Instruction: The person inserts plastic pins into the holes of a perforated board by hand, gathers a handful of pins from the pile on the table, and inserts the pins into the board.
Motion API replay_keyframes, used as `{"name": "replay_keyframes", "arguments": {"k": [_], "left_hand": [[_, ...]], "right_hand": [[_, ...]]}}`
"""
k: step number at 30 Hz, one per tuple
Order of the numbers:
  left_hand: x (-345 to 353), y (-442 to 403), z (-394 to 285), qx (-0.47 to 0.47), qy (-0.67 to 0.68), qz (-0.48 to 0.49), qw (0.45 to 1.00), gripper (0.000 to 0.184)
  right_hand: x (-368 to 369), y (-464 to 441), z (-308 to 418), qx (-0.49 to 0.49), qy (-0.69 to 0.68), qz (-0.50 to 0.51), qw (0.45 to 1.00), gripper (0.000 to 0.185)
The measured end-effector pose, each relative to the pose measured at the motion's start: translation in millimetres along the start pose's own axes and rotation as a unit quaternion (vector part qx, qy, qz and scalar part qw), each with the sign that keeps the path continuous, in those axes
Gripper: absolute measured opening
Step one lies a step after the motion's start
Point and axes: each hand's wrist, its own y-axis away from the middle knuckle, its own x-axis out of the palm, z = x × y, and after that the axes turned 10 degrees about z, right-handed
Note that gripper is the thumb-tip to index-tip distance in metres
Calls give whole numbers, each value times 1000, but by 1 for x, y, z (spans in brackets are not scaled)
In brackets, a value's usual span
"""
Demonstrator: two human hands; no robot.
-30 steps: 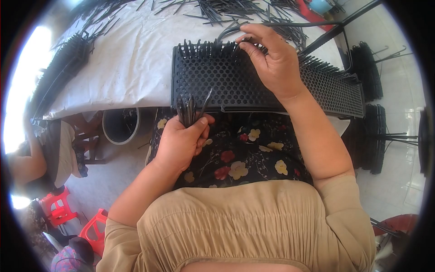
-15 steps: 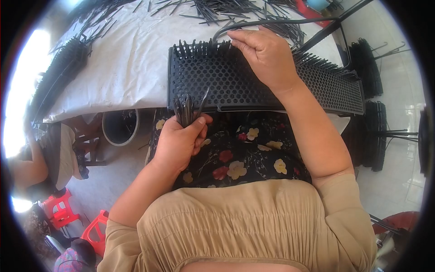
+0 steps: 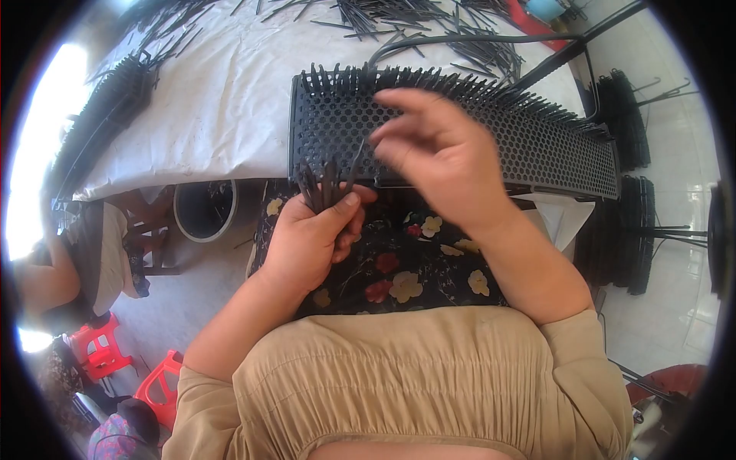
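A bundle of thin black sticks [image 3: 326, 184] stands upright in my left hand [image 3: 307, 234], whose fingers are wrapped round it. One stick leans out to the right of the bunch. My right hand [image 3: 445, 153], smeared a little by motion, hovers in front of a long black perforated rack [image 3: 337, 123]. Its thumb and forefinger are spread, and nothing shows between them. The fingertips are close to the tip of the leaning stick. Along the rack's far top edge, a row of similar black sticks [image 3: 429, 77] pokes up out of the holes.
Loose black sticks [image 3: 376, 17] lie scattered over the white table cover [image 3: 207, 107]. Another filled rack [image 3: 107, 123] is at the left. A black bar [image 3: 552, 57] slants behind my rack. Below the table are a bucket [image 3: 205, 211] and red stools [image 3: 161, 391]. Another person's arm [image 3: 50, 280] shows at left.
My right hand has come down and toward me from the rack's top edge, its fingers opening, to near the bundle. The left hand has barely moved and keeps its hold.
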Motion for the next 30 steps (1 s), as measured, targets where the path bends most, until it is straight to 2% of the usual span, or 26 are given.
{"name": "replay_keyframes", "arguments": {"k": [1,3,5,6,7,8,10,13,18,21,23,26,27,29,30], "left_hand": [[1,0,-1,13,-10,19,1000,16],[5,1,-7,-2,-24,17,1000,19],[3,3,-8,-17,-37,10,999,23],[-5,5,-6,-46,24,20,998,24],[-9,5,-5,-75,85,31,993,26],[-10,4,-1,-73,84,32,993,26],[-11,4,2,-70,116,3,991,27],[-1,12,-9,-65,176,-27,982,20],[-16,15,-3,-66,164,12,984,18],[-14,13,-2,-55,148,14,987,17],[-12,9,1,-50,147,13,988,16],[-12,7,6,-38,87,-7,995,15],[-11,6,7,-18,62,-14,998,15],[-12,7,8,4,39,-23,999,15],[-12,8,9,26,53,-11,998,15]], "right_hand": [[9,6,4,89,-165,71,980,38],[8,1,-5,63,-73,102,990,38],[-2,-15,-6,-31,-16,10,999,37],[-8,-24,-7,-74,26,-45,996,37],[-14,-32,-9,-137,136,-88,977,35],[-20,-39,-12,-138,137,-88,977,35],[-25,-49,-19,-248,276,-111,922,34],[-21,-54,-24,-247,284,-116,919,34],[-20,-57,-27,-246,303,-119,913,35],[-23,-57,-26,-217,290,-141,921,26],[-35,-63,-29,-323,453,-117,823,15],[-34,-62,-29,-333,469,-105,811,11],[-31,-58,-28,-334,469,-104,811,11],[-17,-37,-21,-182,337,-87,919,16],[-5,-24,-10,-66,167,-53,982,20]]}}
